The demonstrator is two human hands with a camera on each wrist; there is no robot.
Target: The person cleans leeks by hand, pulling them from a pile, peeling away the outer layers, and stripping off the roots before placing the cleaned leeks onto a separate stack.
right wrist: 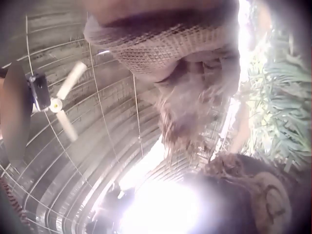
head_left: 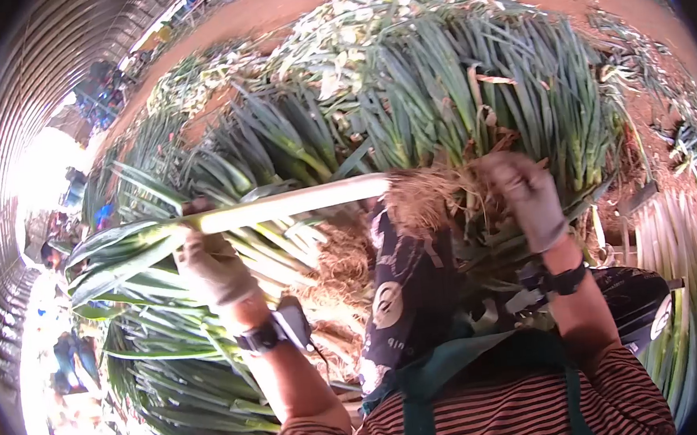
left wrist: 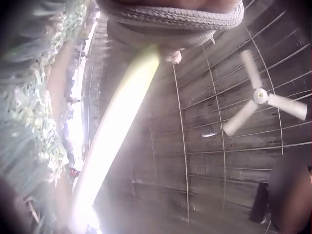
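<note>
A long leek [head_left: 297, 203] lies level across the front of me, white shaft in the middle and green leaves at the left. My gloved left hand [head_left: 212, 267] grips it where the leaves begin; in the left wrist view the pale shaft [left wrist: 117, 122] slants down from the glove [left wrist: 170, 24]. At the other end hangs a bushy brown root clump [head_left: 418, 203]. The gloved right hand [head_left: 525, 198], blurred, has its fingers bent at the outer strands of these roots. From the right wrist, the roots [right wrist: 187, 112] spread right below the glove [right wrist: 161, 48].
Upright leeks [head_left: 512, 95] stand in a thick row ahead. Another leek pile [head_left: 198, 396] lies at the left, with roots toward my legs. Pale-stemmed leeks [head_left: 674, 247] lie at the right. Leaf scraps [head_left: 372, 8] cover the ground beyond, under a curved ribbed roof [head_left: 15, 106].
</note>
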